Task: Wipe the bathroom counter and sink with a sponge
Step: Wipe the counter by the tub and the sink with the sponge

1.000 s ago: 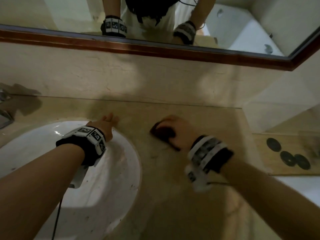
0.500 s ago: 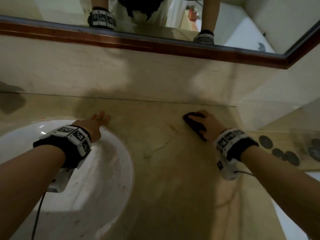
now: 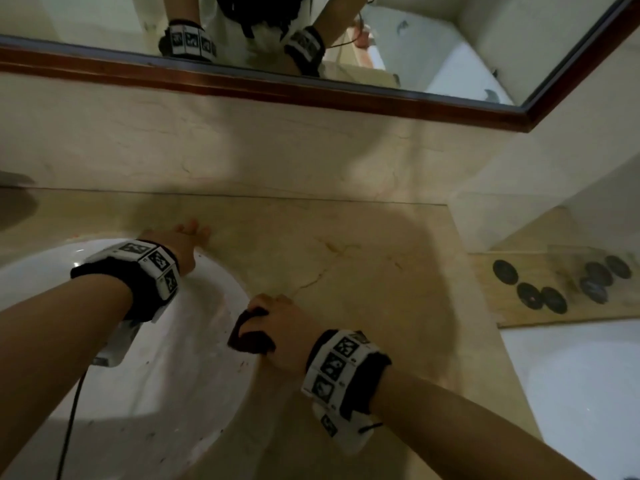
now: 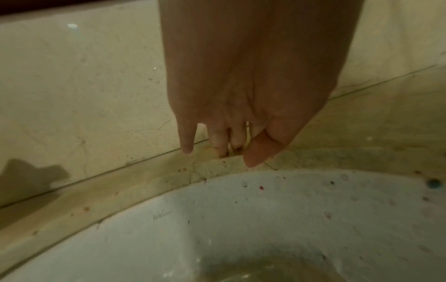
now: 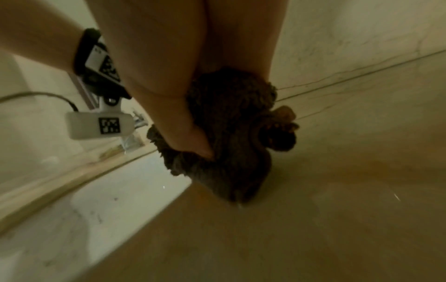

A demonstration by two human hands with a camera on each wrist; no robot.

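Observation:
A dark, ragged sponge (image 3: 250, 332) (image 5: 231, 137) is gripped in my right hand (image 3: 277, 327), pressed on the beige marble counter (image 3: 346, 271) at the right rim of the white sink (image 3: 166, 368). Thumb and fingers curl round the sponge (image 5: 190, 137). My left hand (image 3: 180, 244) rests with straight fingers (image 4: 187, 141) on the counter strip behind the sink (image 4: 265, 219), holding nothing. Small coloured specks dot the basin and rim.
A marble backsplash (image 3: 277, 150) rises behind the counter under a wood-framed mirror (image 3: 311, 91). At right, a lower wooden shelf (image 3: 554, 299) carries several dark round discs (image 3: 530, 296). A white tub edge (image 3: 571, 375) lies below it.
My right hand has dragged the sponge from the back right of the counter toward me and left, to the sink's right rim. The left hand has stayed at the sink's back edge.

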